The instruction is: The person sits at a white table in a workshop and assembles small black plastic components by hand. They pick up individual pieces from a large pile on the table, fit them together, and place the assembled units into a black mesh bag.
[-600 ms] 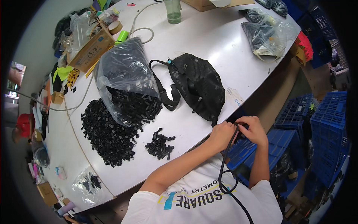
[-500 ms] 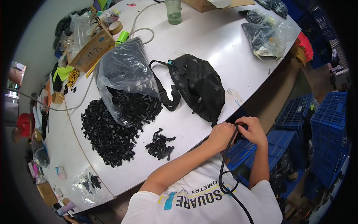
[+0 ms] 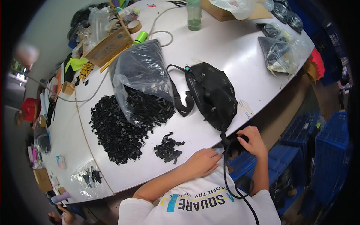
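Observation:
A black mesh bag (image 3: 212, 95) with a wide strap (image 3: 186, 107) lies on the white table, its narrow near end (image 3: 223, 132) reaching past the edge. My right hand (image 3: 253, 141) is beside that end, over the table edge. Its fingers are curled against dark strap-like material (image 3: 233, 144), partly hidden. With nothing in it, my left hand (image 3: 204, 161) lies at the table edge by my shirt, fingers extended. A black cord (image 3: 226, 170) hangs from near the bag's end down across my shirt. Left of the bag, a clear plastic bag (image 3: 138, 71) spills small black pieces.
A heap of small black parts (image 3: 114, 131) and a smaller pile (image 3: 168, 148) lie on the table. Further off are a green bottle (image 3: 194, 17), a cardboard box (image 3: 108, 47) and filled plastic bags (image 3: 279, 54). Blue crates (image 3: 328, 150) stand at right. Another person (image 3: 63, 215) is at lower left.
My left hand has let go near the bag's end and drawn back left and toward me. My right hand has shifted slightly down. The cord's loop hangs lower, and the whole view has shifted.

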Action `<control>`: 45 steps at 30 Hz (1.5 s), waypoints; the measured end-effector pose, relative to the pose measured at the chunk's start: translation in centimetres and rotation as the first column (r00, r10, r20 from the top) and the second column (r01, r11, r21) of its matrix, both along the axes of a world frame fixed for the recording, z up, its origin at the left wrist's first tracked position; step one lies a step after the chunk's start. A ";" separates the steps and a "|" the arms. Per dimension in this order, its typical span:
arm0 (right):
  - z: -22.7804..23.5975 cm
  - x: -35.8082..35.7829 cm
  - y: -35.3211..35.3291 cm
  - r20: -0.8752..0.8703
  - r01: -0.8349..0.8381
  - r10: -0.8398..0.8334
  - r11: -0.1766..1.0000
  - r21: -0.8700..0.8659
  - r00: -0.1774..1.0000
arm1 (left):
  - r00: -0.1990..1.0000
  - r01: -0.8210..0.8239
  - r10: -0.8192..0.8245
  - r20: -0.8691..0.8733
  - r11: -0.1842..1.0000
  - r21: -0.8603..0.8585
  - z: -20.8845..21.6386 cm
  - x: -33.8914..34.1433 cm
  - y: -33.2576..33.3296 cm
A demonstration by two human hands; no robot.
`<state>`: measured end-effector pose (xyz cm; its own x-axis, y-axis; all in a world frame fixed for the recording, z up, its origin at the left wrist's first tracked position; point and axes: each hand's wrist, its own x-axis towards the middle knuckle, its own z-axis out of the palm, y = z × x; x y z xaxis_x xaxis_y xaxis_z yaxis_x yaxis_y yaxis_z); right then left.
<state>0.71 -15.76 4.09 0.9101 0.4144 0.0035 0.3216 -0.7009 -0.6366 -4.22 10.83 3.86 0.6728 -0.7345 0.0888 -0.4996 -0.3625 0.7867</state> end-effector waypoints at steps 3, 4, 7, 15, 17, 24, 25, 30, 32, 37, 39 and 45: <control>-1.3 -0.3 0.2 0.091 -0.018 0.014 0.999 0.050 0.996 | 0.989 -0.147 0.146 -0.032 0.989 -0.007 0.4 -1.4 2.4; -1.1 -0.5 0.5 0.084 0.014 -0.021 0.996 0.086 0.996 | 0.979 -0.197 0.197 -0.043 0.980 -0.007 0.5 -1.8 3.2; 0.0 -0.2 1.2 0.095 -0.002 -0.008 0.995 0.103 0.995 | 0.930 -0.367 0.364 -0.044 0.926 -0.092 0.4 -3.4 4.6; -11.5 -4.8 -5.0 -0.167 0.582 -0.789 0.275 0.765 0.592 | 0.814 -0.573 0.579 -0.036 0.792 -0.210 -1.7 -5.3 7.3; -14.2 -6.8 -3.6 0.011 0.502 -0.647 0.602 0.621 0.762 | 0.769 -0.616 0.639 -0.004 0.740 -0.271 -1.3 -6.5 8.1; -7.2 -8.2 8.0 0.150 -0.633 0.616 0.764 0.125 0.774 | 0.520 -0.819 0.854 0.005 0.500 -0.282 -1.3 -8.7 10.5; -3.4 -7.9 11.2 0.276 -0.553 0.483 0.775 0.308 0.831 | 0.491 -0.842 0.871 -0.006 0.472 -0.260 -1.2 -8.9 11.1; -1.1 -5.1 19.0 0.424 -0.709 0.569 0.586 0.393 0.705 | 0.214 -0.964 0.975 0.059 0.220 -0.148 -1.5 -11.2 13.7; -0.4 -4.4 21.3 0.458 -0.736 0.578 0.561 0.378 0.675 | 0.067 -0.991 0.998 0.020 0.069 -0.115 -1.6 -12.7 15.3; -0.5 -4.1 22.5 0.452 -0.730 0.574 0.539 0.420 0.683 | -0.331 -0.943 0.936 0.124 -0.333 -0.005 -0.2 -18.3 22.5; -0.5 -4.0 22.8 0.446 -0.721 0.566 0.545 0.428 0.693 | -0.472 -0.873 0.847 0.246 -0.487 0.002 -0.5 -21.0 26.2; -0.1 -3.5 23.3 0.446 -0.719 0.565 0.568 0.400 0.695 | -0.493 -0.808 0.643 0.586 -0.588 -0.036 -2.4 -24.7 32.0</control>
<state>-2.83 7.56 3.94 0.3341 0.7475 0.5742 0.7445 0.1643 -0.6471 -28.96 42.79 1.41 0.2903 0.8207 0.4920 0.7922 -0.4946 0.3575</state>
